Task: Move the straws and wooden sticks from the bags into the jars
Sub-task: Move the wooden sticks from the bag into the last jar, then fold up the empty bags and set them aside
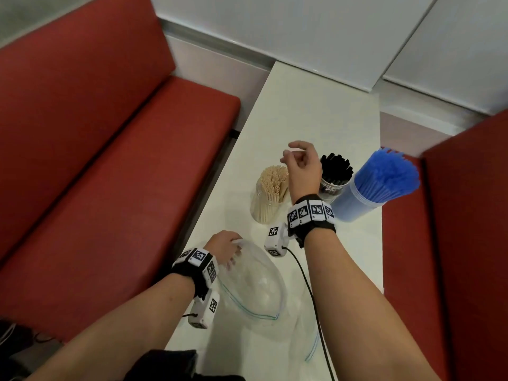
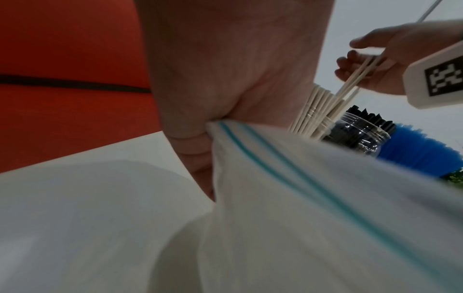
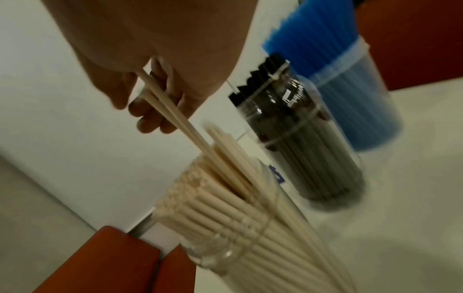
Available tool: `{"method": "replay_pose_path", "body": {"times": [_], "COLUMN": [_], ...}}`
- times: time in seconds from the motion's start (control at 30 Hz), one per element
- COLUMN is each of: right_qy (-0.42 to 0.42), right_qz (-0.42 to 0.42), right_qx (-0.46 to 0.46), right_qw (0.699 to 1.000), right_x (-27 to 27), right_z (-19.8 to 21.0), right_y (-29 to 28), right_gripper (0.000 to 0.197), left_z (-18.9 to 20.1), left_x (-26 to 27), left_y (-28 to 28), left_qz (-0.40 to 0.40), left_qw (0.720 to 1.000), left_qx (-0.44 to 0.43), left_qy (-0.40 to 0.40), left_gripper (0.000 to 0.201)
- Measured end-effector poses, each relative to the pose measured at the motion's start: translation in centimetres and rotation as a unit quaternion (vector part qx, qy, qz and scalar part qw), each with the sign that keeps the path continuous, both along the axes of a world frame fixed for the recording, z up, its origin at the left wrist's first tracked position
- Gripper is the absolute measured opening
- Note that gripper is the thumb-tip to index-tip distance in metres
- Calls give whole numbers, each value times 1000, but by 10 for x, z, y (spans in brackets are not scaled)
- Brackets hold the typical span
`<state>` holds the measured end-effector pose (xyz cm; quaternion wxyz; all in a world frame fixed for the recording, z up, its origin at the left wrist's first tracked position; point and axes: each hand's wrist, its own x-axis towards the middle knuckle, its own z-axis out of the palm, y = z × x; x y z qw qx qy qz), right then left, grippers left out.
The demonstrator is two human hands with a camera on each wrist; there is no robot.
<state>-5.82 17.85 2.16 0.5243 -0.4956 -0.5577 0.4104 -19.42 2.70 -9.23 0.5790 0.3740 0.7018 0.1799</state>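
My right hand (image 1: 295,156) hovers over the jar of beige sticks (image 1: 270,193) and pinches a few thin wooden sticks (image 3: 172,117). Their lower ends reach in among the sticks standing in that jar (image 3: 240,214). My left hand (image 1: 226,247) grips the rim of a clear zip bag (image 1: 253,287) lying on the white table (image 1: 316,111). The thumb (image 2: 192,146) presses on the bag's blue-green zip strip (image 2: 240,146). I see nothing inside this bag. Behind the right wrist stand a jar of black straws (image 1: 334,174) and a tub of blue straws (image 1: 382,182).
A second clear zip bag (image 1: 310,342) lies flat near the table's front edge, under my right forearm. Red benches (image 1: 110,160) flank the narrow table on both sides. A black cable (image 1: 308,292) runs from the right wrist camera across the bags.
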Motion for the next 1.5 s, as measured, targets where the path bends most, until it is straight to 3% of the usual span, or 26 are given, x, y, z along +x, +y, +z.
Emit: {"method": "replay_pose_path", "body": {"times": [0.07,0.13,0.2,0.23,0.27,0.3,0.43,0.53,0.6,0.7,0.77,0.8,0.87,0.9,0.93,0.97,1.07,1.17,1.23,1.27,1.33,1.43,1.5], "right_qy": [-77,-240,-488,-569,-609,-620,-626,-618,-565,-368,-289,-303,-369,-367,-332,-287,-233,-258,-221,-171,-116,-167,-210], "right_qz": [-9,51,127,141,147,149,108,156,133,40,26,36,81,108,127,127,46,-10,-18,-34,-92,-140,-139], "right_qx": [60,68,14,8,12,13,15,-18,8,59,-29,-104,-276,-353,-403,-424,-388,-357,-351,-353,-341,-293,-268], "right_qw": [995,967,864,810,779,770,772,770,814,927,957,946,884,854,843,850,891,898,910,919,928,931,930], "right_x": [-3,-7,-10,-10,-11,-12,-13,-8,0,26,45,56,77,87,95,104,126,143,149,149,150,148,138], "right_z": [1,-12,-32,-41,-47,-49,-47,-45,-37,-25,-32,-39,-59,-67,-74,-79,-81,-73,-64,-58,-49,-31,-13], "right_y": [3,1,-9,-12,-13,-11,-7,-15,-20,-48,-81,-97,-127,-142,-152,-159,-164,-160,-160,-160,-159,-163,-165], "right_gripper": [14,28,54,62,67,71,83,85,78,45,29,35,60,72,76,68,19,18,10,7,20,24,17], "left_z": [-1,-3,-5,-5,-5,-4,0,5,11,16,20,21,20,21,23,26,38,52,59,61,62,67,79], "left_x": [0,-1,-3,-4,-5,-6,-9,-10,-11,-8,-4,-1,6,9,11,13,12,8,7,7,6,9,16], "left_y": [1,1,1,1,1,1,2,0,-1,-2,-5,-7,-12,-15,-19,-23,-35,-41,-44,-44,-44,-42,-38], "left_qz": [-2,-8,-9,-6,-5,-5,0,-28,-46,-19,15,47,130,161,177,176,140,122,151,171,206,182,100], "left_qw": [1000,1000,1000,1000,1000,1000,999,996,993,996,998,998,990,984,980,978,976,971,965,963,965,975,972], "left_qx": [-6,-6,-2,1,3,5,8,-7,-17,-24,-24,-26,-29,-27,-25,-21,-18,1,29,45,74,121,152], "left_qy": [1,5,10,11,13,16,40,89,108,90,63,37,-37,-67,-90,-106,-164,-204,-211,-202,-142,34,149], "left_gripper": [33,31,28,26,25,23,21,29,36,37,39,40,40,41,42,44,41,17,4,8,19,28,28]}}
